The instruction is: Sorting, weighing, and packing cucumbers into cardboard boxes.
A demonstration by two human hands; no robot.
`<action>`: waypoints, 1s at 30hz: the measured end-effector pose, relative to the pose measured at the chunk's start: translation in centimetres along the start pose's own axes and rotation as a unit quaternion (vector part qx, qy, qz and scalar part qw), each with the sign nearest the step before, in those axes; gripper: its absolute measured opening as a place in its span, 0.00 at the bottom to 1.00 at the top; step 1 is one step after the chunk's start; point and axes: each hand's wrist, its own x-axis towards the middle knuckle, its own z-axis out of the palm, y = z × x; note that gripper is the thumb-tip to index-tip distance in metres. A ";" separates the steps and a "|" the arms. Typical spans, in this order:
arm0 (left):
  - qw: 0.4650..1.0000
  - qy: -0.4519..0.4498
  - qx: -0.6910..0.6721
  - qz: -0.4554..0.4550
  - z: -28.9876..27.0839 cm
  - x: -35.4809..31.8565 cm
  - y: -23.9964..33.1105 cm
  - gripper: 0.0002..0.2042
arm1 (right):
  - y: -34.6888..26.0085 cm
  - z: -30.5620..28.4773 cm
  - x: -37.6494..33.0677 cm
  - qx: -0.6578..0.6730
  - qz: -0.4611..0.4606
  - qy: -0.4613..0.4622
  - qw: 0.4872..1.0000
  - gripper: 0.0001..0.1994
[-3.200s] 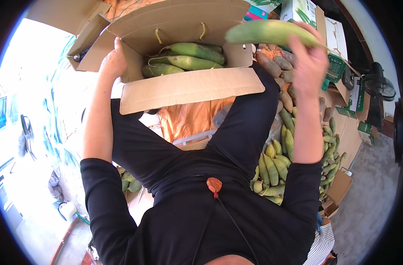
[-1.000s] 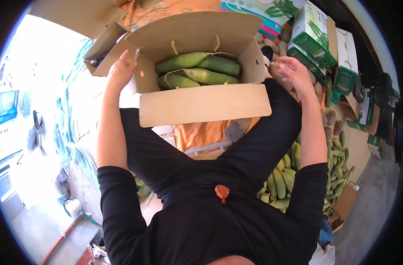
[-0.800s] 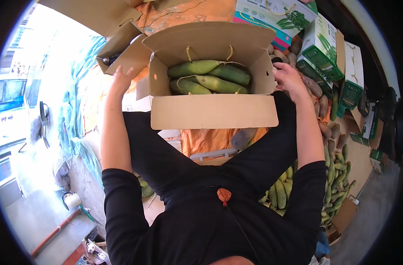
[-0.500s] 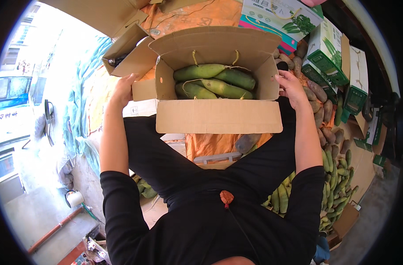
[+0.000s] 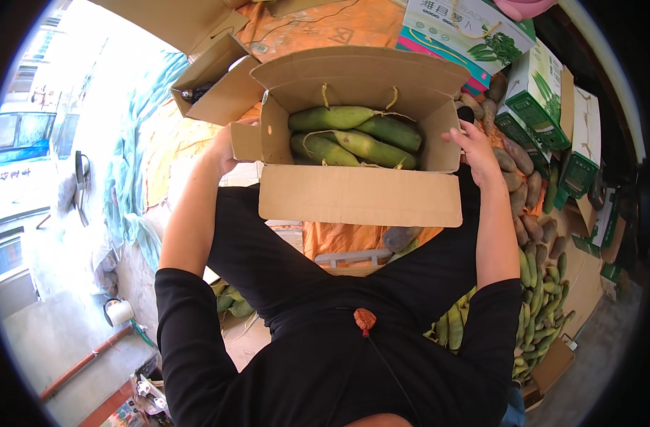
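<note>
An open cardboard box (image 5: 360, 196) stands in front of me, its long near flap folded down toward me and its far flap raised. Inside lie several long green radishes (image 5: 371, 147). Two yellow rope handles (image 5: 325, 95) hang on the far inner wall. My left hand (image 5: 224, 151) is at the box's small left flap, which hides its fingers. My right hand (image 5: 476, 151) grips the right side of the box, its fingertips over the edge of the wall.
A smaller open box (image 5: 222, 82) stands at the far left. Green-and-white cartons (image 5: 535, 92) are stacked at the right, beside brownish tubers (image 5: 514, 149). A pile of green radishes (image 5: 542, 299) lies at my right. Orange sheeting (image 5: 318, 28) covers the ground beyond.
My left hand has gone from the outer edge of the left flap to behind it, and the flap stands more upright. Most of the scene has shifted slightly in view; the radishes stay put in the box.
</note>
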 end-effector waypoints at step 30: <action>0.996 0.071 -0.037 0.027 0.2 1.1 -0.3 0.06 | -0.5 0.6 0.5 0.072 -0.053 0.021 0.996 0.14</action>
